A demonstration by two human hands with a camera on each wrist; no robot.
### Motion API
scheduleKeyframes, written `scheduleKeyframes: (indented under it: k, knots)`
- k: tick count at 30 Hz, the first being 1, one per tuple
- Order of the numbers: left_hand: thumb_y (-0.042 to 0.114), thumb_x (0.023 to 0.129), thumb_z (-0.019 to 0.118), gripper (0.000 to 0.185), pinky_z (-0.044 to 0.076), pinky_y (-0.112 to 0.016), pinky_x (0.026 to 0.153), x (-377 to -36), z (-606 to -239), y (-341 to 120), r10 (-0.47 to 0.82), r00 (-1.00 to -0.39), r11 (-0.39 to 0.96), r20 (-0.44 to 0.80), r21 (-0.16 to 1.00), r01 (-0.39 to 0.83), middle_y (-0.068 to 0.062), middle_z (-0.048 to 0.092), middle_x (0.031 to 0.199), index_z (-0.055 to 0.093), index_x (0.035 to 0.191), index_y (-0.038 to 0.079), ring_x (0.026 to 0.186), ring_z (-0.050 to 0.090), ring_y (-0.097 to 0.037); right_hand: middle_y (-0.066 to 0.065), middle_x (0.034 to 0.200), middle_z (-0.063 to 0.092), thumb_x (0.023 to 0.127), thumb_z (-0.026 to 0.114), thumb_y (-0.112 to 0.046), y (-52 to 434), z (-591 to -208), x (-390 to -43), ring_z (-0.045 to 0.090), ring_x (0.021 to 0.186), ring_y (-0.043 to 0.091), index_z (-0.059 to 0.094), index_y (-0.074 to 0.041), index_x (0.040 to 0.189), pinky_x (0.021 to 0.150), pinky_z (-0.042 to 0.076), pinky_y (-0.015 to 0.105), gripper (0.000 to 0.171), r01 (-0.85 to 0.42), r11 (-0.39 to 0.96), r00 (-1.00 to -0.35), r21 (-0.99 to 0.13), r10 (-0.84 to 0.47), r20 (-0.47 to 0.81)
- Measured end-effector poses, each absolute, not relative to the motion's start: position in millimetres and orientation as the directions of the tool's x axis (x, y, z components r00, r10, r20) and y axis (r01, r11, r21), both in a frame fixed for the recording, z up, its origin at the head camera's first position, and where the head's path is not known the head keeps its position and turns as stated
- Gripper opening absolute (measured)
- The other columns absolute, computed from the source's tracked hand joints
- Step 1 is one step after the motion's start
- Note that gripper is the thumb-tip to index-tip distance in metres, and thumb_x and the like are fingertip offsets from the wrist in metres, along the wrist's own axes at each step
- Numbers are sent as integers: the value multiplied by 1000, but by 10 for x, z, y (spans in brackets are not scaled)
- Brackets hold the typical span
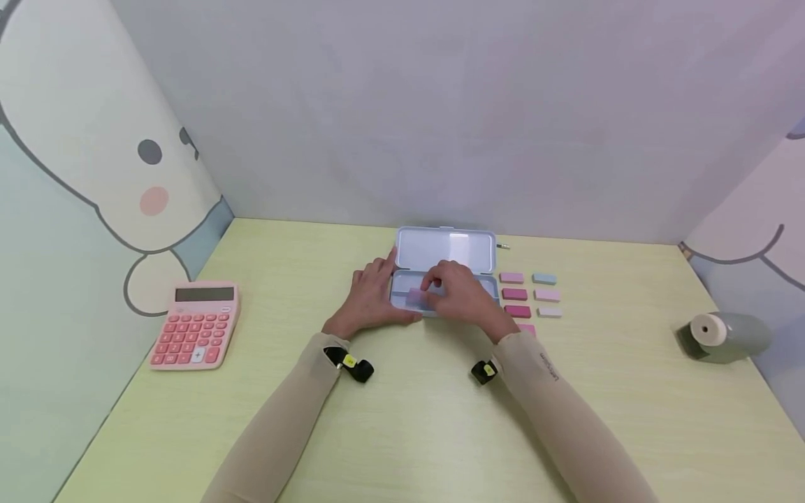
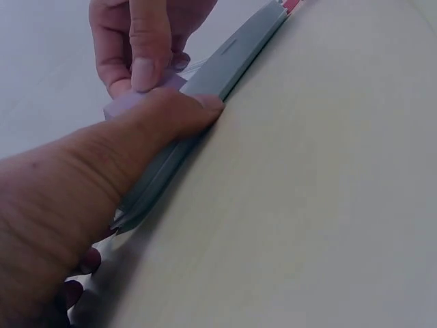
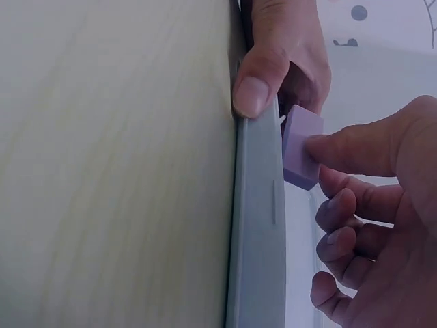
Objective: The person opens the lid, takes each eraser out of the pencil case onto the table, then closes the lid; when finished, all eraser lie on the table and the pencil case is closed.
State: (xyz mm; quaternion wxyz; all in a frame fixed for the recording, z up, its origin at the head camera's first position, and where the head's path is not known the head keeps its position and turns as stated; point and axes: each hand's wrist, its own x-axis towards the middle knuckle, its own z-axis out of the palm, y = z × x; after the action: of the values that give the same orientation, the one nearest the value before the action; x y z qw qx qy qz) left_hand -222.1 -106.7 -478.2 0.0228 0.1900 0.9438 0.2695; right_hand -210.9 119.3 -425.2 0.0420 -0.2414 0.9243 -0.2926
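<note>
A pale blue pencil case lies on the table with its lid up at the back. My left hand holds the case at its left end, the thumb along the front wall and the fingers spread up the left side toward the lid. Over the case, my right hand pinches a light purple block like an eraser between thumb and fingers. In the right wrist view the block stands tilted just inside the front wall, close to the left hand.
Right of the case lie several small blocks, including a dark pink one and a blue one. A pencil end pokes out beside the lid. A pink calculator is at the left, a grey-green device at the right.
</note>
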Motion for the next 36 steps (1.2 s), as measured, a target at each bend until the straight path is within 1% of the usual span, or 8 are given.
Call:
scheduleKeyframes:
  k: [4, 8, 15, 20, 24, 30, 33, 36]
  knots:
    - [68, 70, 89, 144, 33, -54, 117, -2222, -4792, -1070, 371, -926, 779, 66, 521, 349, -17, 48, 157, 5, 175, 15, 142, 47, -36, 7, 97, 68, 99, 73, -25, 1362, -4242, -2044, 57, 94, 26, 77, -11, 95, 86, 46, 39, 14, -405, 720, -900, -564, -423, 106]
    - [67, 70, 89, 144, 33, -55, 117, -2229, -4802, -1076, 370, -926, 773, 72, 529, 350, -16, 49, 155, 5, 175, 16, 141, 47, -35, 8, 95, 66, 98, 75, -23, 1543, -4224, -1978, 57, 94, 28, 76, -11, 94, 86, 43, 39, 13, -393, 723, -910, -569, -393, 130]
    - [67, 69, 89, 146, 33, -55, 117, -2231, -4805, -1076, 371, -927, 775, 60, 529, 345, -15, 50, 155, 3, 175, 16, 142, 47, -35, 4, 90, 65, 98, 78, -31, 1846, -4269, -1854, 55, 86, 21, 72, -15, 90, 82, 42, 36, 19, -386, 742, -919, -548, -365, 151]
    - [67, 69, 89, 146, 33, -56, 117, -2226, -4792, -1072, 371, -927, 779, 55, 525, 343, -16, 49, 155, 3, 175, 16, 143, 46, -35, 5, 89, 66, 98, 78, -21, 2039, -4283, -1757, 51, 76, 18, 72, -10, 93, 71, 41, 31, 13, -388, 742, -919, -548, -359, 164]
    - [68, 69, 89, 146, 33, -57, 118, -2235, -4788, -1063, 373, -926, 780, 57, 522, 346, -16, 49, 156, 4, 175, 15, 144, 45, -35, 5, 86, 66, 97, 79, -14, 2200, -4293, -1683, 49, 74, 17, 72, -8, 97, 68, 40, 27, 9, -376, 748, -924, -547, -347, 161]
    - [68, 69, 88, 145, 34, -58, 118, -2237, -4780, -1054, 373, -926, 780, 57, 522, 346, -16, 50, 154, 3, 175, 15, 143, 46, -36, 5, 87, 67, 92, 81, -6, 2403, -4291, -1573, 53, 78, 18, 71, -8, 98, 71, 43, 28, 12, -348, 784, -934, -514, -334, 123]
    - [68, 69, 88, 146, 34, -57, 117, -2231, -4775, -1055, 373, -926, 783, 52, 518, 344, -15, 50, 154, 2, 175, 15, 142, 47, -35, 5, 93, 72, 89, 85, -7, 2496, -4281, -1510, 57, 84, 19, 72, -8, 99, 77, 47, 32, 15, -319, 807, -944, -497, -316, 93]
    - [67, 69, 88, 146, 34, -57, 117, -2224, -4775, -1058, 373, -927, 784, 49, 517, 343, -15, 51, 153, 1, 175, 16, 142, 47, -35, 5, 94, 72, 91, 83, -8, 2604, -4276, -1454, 58, 85, 21, 72, -8, 98, 78, 47, 35, 13, -300, 824, -951, -480, -298, 83]
